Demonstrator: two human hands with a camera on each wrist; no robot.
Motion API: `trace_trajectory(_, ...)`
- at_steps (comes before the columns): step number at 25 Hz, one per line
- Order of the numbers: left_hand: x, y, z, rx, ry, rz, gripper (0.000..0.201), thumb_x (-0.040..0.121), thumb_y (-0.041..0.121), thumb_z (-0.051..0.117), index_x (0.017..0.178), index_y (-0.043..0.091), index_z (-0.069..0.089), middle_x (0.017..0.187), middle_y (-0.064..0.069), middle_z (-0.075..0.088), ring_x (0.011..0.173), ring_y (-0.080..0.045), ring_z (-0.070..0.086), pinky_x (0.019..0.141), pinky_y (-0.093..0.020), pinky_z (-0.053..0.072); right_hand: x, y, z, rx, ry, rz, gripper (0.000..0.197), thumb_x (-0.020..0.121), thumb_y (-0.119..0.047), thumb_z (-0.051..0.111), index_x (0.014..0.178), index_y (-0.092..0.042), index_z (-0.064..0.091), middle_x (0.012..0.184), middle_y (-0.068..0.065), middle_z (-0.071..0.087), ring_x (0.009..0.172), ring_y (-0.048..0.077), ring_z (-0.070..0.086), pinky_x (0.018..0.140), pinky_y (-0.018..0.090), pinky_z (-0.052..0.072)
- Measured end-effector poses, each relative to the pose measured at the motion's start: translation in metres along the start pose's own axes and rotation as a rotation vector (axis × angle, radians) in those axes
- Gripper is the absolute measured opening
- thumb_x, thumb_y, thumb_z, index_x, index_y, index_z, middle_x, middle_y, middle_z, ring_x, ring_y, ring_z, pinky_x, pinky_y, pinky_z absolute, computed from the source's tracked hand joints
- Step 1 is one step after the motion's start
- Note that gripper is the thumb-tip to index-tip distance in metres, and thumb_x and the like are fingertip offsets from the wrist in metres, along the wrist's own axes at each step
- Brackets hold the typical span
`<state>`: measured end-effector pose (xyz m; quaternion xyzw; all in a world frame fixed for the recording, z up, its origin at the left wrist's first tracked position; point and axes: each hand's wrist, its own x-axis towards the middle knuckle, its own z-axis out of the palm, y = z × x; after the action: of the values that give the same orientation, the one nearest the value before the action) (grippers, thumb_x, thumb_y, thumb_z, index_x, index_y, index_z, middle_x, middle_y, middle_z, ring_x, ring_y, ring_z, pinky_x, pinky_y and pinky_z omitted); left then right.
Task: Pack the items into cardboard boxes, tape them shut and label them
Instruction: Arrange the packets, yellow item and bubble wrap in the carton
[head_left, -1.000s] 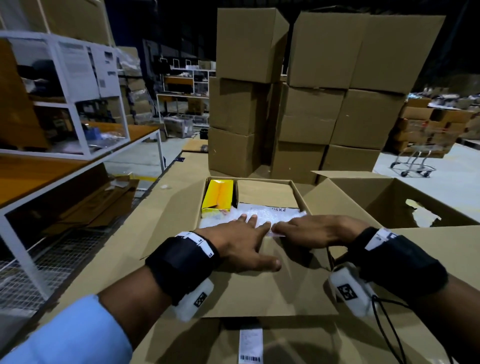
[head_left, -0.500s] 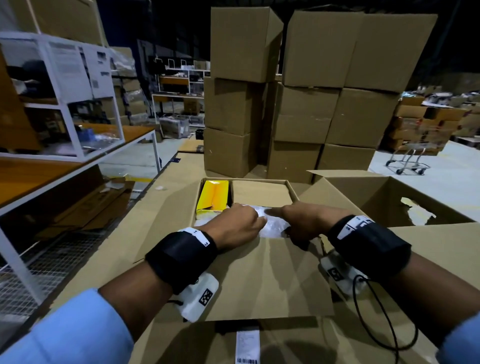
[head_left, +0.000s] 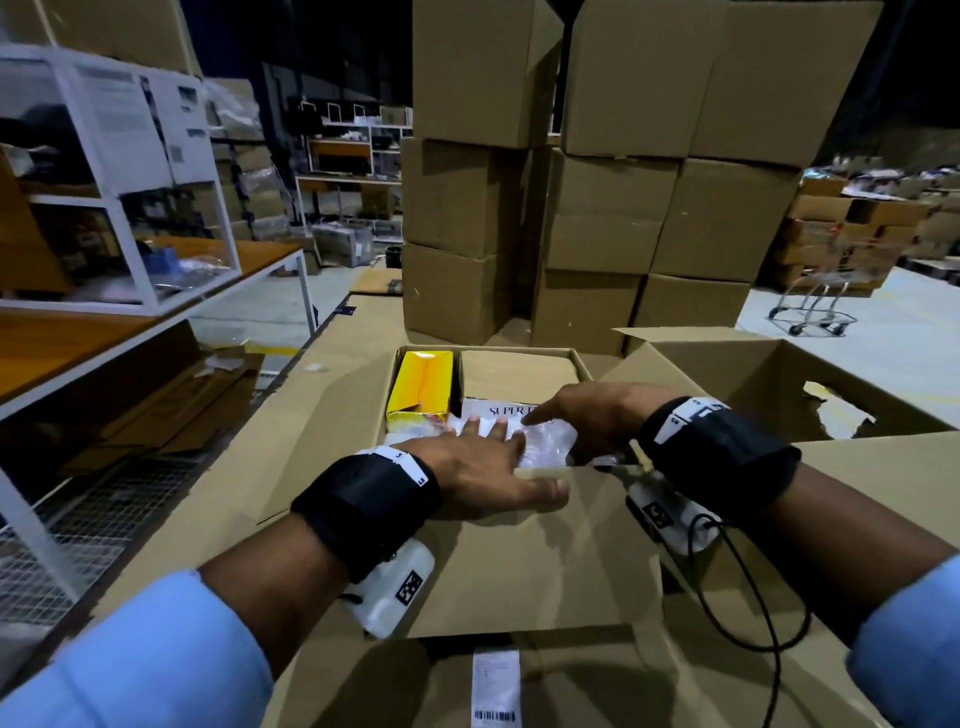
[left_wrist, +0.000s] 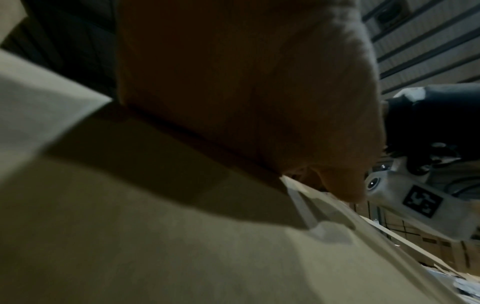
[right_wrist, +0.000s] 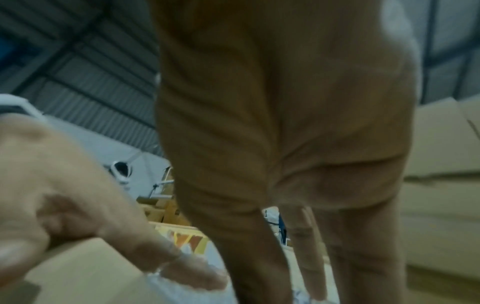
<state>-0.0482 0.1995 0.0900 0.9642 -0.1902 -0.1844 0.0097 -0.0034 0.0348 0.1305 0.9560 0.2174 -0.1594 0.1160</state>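
Note:
An open cardboard box (head_left: 584, 364) sits in front of me. Inside stand a yellow carton (head_left: 422, 385) at the left, a brown cardboard insert (head_left: 519, 371), and a clear-wrapped white packet (head_left: 540, 441) printed "SUPER". My left hand (head_left: 493, 457) lies flat with its fingers spread, the palm on the near flap (head_left: 519, 561) and the fingertips on the packet. My right hand (head_left: 563, 421) reaches in from the right with straight fingers touching the packet. In the right wrist view the right hand's fingers (right_wrist: 301, 236) point straight down at the packet (right_wrist: 187, 288), beside my left hand (right_wrist: 64, 195).
Behind the box rises a tall stack of sealed cardboard boxes (head_left: 597, 208). A second open box (head_left: 769, 379) stands at the right. At the left are a white shelf unit (head_left: 119, 171) on a table and a wire cage. A barcode label (head_left: 496, 686) is stuck on the cardboard nearest me.
Half a second ago my left hand's fingers were curled at the packet; now they are spread flat over flap and packet. My right hand stays on the packet.

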Motion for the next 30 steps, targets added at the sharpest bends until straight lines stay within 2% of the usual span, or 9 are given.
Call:
trace_trajectory(4,0.004,-0.004,0.0,-0.022,-0.036,0.009,0.095,0.081,0.092,0.028,0.156,0.047,-0.009,0.166,0.0,-0.018,0.153,-0.031,-0.017,0.119,-0.06,-0.007,-0.007,0.01,-0.001,0.008,-0.022,0.071,0.083,0.082,-0.007,0.076,0.151,-0.035,0.038,0.138,0.008,0.055,0.102,0.023,0.058,0.078,0.028,0.045)
trace_trajectory(7,0.003,-0.004,0.0,-0.007,-0.05,0.023,0.091,0.08,0.092,0.029,0.153,0.054,-0.01,0.166,0.0,-0.019,0.152,-0.033,-0.019,0.117,-0.061,-0.008,-0.003,0.004,0.007,0.084,-0.02,0.081,0.073,0.083,-0.004,0.072,0.146,-0.031,0.047,0.136,0.009,0.056,0.114,0.031,0.06,0.088,0.035,0.05)
trace_trajectory(9,0.002,-0.003,0.002,0.002,-0.029,0.034,0.088,0.082,0.089,0.03,0.153,0.055,-0.009,0.166,-0.001,-0.017,0.152,-0.033,-0.018,0.118,-0.061,-0.009,-0.008,0.002,0.005,0.021,-0.027,0.087,0.08,0.08,-0.003,0.073,0.148,-0.034,0.044,0.135,0.006,0.057,0.115,0.031,0.061,0.088,0.037,0.053)
trace_trajectory(12,-0.005,-0.003,0.008,0.048,0.107,0.074,0.085,0.088,0.082,0.034,0.157,0.047,0.0,0.168,-0.007,-0.008,0.154,-0.036,-0.009,0.12,-0.057,-0.003,-0.021,0.007,-0.006,0.079,-0.061,0.035,0.077,0.084,0.003,0.065,0.148,-0.033,0.044,0.141,0.005,0.056,0.11,0.027,0.066,0.089,0.038,0.057)
trace_trajectory(14,-0.014,0.0,0.014,0.135,0.271,0.098,0.083,0.091,0.078,0.036,0.159,0.036,0.015,0.168,-0.011,0.01,0.154,-0.035,0.008,0.122,-0.051,0.013,-0.029,0.008,-0.009,0.137,0.045,-0.004,0.061,0.09,0.005,0.052,0.14,-0.03,0.056,0.135,0.003,0.06,0.112,0.024,0.065,0.085,0.03,0.054)
trace_trajectory(16,-0.021,0.007,0.022,0.208,0.405,0.105,0.076,0.094,0.073,0.038,0.154,0.027,0.031,0.159,-0.011,0.032,0.146,-0.032,0.029,0.113,-0.044,0.032,-0.033,0.004,-0.002,0.133,0.189,-0.025,0.043,0.094,0.0,0.051,0.124,-0.025,0.069,0.115,0.003,0.069,0.102,0.019,0.065,0.076,0.02,0.045)
trace_trajectory(19,-0.023,0.01,0.028,0.168,0.472,0.108,0.065,0.095,0.068,0.04,0.143,0.025,0.042,0.143,-0.005,0.049,0.127,-0.029,0.049,0.093,-0.042,0.048,-0.035,-0.004,0.011,0.175,0.2,-0.038,0.028,0.094,-0.013,0.059,0.116,-0.024,0.073,0.095,0.002,0.069,0.083,0.016,0.06,0.069,0.018,0.04)
trace_trajectory(26,-0.017,0.001,0.027,0.071,0.385,0.127,0.059,0.094,0.068,0.042,0.145,0.038,0.043,0.141,-0.004,0.054,0.119,-0.03,0.055,0.091,-0.045,0.047,-0.039,-0.008,0.015,0.224,0.259,-0.103,0.043,0.093,-0.009,0.051,0.126,-0.031,0.068,0.097,0.003,0.068,0.084,0.017,0.049,0.075,0.02,0.033)
trace_trajectory(30,-0.019,-0.001,0.022,-0.068,0.506,0.115,0.048,0.101,0.057,0.034,0.12,0.022,0.061,0.123,-0.007,0.065,0.106,-0.034,0.06,0.081,-0.042,0.047,-0.033,-0.005,0.024,0.244,0.348,-0.09,0.033,0.095,-0.013,0.053,0.119,-0.027,0.072,0.104,0.005,0.071,0.097,0.023,0.061,0.073,0.019,0.032)
